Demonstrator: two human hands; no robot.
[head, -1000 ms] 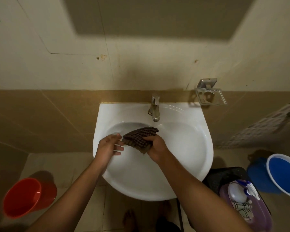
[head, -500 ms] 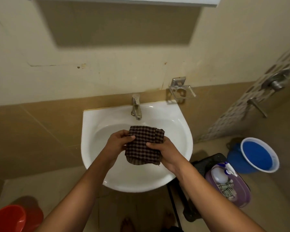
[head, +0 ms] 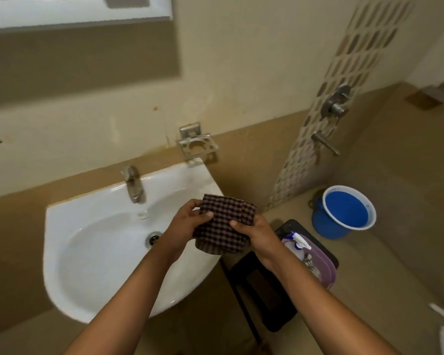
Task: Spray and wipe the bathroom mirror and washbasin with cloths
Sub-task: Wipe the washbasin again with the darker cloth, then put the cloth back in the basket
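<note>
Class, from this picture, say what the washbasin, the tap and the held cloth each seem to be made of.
Washbasin: likely glazed ceramic, white and glossy with sharp highlights.
Tap: metal, dull grey sheen, probably tarnished chrome or steel.
Cloth: woven fabric, dark checked pattern, soft folds between the left hand and right hand; fibre unclear.

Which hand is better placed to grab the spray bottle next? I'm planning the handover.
Probably the right hand: the spray bottle lies in the purple tub just beside it, right of the washbasin. The left hand can keep the checked cloth.
</note>
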